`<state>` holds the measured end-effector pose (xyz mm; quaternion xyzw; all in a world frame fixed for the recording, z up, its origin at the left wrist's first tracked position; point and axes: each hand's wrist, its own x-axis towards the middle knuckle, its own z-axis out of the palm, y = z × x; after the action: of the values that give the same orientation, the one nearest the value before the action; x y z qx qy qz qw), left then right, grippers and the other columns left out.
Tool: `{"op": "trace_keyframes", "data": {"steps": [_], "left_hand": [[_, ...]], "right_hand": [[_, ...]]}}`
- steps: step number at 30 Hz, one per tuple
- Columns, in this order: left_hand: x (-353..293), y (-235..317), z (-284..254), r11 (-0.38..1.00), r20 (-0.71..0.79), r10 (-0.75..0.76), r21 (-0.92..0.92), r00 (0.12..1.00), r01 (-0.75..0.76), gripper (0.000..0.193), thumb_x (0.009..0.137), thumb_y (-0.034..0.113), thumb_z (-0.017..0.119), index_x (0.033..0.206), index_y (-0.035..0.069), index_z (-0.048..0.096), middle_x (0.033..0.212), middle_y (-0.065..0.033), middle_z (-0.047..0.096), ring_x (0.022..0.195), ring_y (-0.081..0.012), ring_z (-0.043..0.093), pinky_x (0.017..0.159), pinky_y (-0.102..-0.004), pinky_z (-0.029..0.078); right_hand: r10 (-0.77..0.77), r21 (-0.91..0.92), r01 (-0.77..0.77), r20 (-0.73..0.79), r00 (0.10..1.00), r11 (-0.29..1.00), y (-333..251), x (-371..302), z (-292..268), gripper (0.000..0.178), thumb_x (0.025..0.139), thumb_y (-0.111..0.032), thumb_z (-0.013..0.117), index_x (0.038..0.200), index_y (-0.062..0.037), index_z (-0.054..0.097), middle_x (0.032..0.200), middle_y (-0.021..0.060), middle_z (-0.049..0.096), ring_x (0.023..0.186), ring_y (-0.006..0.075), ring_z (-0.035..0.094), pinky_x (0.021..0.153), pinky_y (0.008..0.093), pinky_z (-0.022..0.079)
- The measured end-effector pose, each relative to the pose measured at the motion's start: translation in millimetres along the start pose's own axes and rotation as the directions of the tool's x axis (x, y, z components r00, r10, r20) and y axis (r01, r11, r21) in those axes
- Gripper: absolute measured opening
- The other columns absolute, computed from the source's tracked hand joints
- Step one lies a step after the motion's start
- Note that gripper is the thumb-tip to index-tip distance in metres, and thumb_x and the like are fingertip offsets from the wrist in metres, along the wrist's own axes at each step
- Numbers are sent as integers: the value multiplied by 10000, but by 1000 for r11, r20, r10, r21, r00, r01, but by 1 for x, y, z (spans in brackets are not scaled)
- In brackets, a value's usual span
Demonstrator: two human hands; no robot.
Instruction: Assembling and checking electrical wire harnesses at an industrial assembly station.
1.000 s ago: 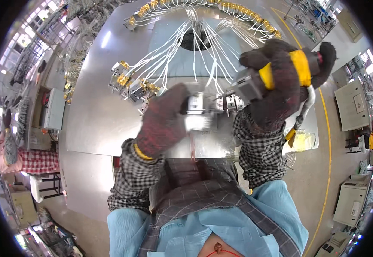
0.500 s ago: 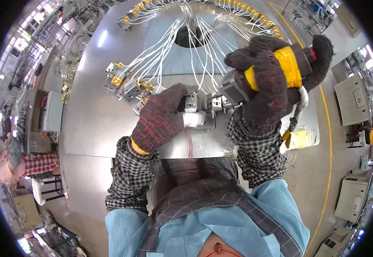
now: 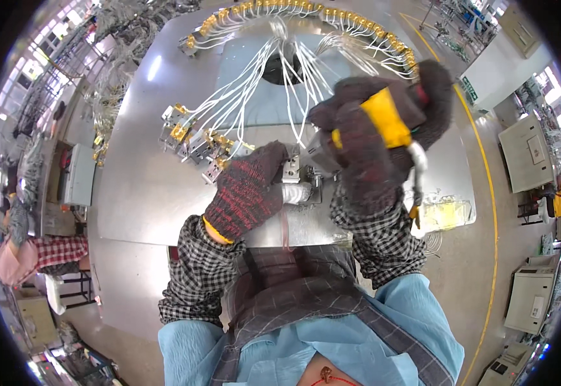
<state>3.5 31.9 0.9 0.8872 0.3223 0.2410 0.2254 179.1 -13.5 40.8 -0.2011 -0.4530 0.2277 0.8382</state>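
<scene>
A small metal connector block sits near the front edge of the shiny metal table. The left hand, in a dark knit glove, presses down on the white-wrapped piece beside it, fingers closed around it. The right hand grips a yellow-handled tool tightly, just above the block. White wires fan out toward the back edge, ending in a curved row of gold plugs

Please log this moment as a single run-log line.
left hand: gloved, pressing small metal connector block on grey metal table | right hand: gloved, gripping yellow-handled tool above block | white wires fanned behind
</scene>
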Motion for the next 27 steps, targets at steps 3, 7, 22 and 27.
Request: {"op": "trace_keyframes", "data": {"steps": [3,7,22,27], "left_hand": [[0,1,1,989,19,-34,-143,999,36,595,769,470,855,1170,79,654,943,-172,718,885,-366,724,749,-448,559],[-10,9,-6,993,-52,-16,-119,999,9,640,782,491,838,1230,86,626,939,-169,708,847,-368,709,706,-454,546],[-49,-34,-11,895,-269,1,429,963,119,286,835,187,719,1117,149,736,1238,-121,693,1136,-378,637,910,-456,541],[-56,-28,-11,891,-281,92,452,955,47,316,788,144,719,1103,160,733,1238,-111,691,1217,-372,612,966,-473,521]], "right_hand": [[40,-314,-7,98,994,949,0,2,6,636,799,23,769,1380,-14,513,1146,183,667,977,214,713,815,373,600],[-109,-266,159,192,975,951,8,-1,5,665,792,12,793,1396,-20,515,1088,123,691,944,195,707,793,358,595],[-100,-417,205,259,961,885,4,-9,9,536,857,31,743,1344,0,521,1018,83,669,877,162,703,779,316,587],[-52,-258,50,1,999,965,5,-14,19,453,816,20,744,1214,-22,531,880,81,672,824,162,681,738,312,547]]}}
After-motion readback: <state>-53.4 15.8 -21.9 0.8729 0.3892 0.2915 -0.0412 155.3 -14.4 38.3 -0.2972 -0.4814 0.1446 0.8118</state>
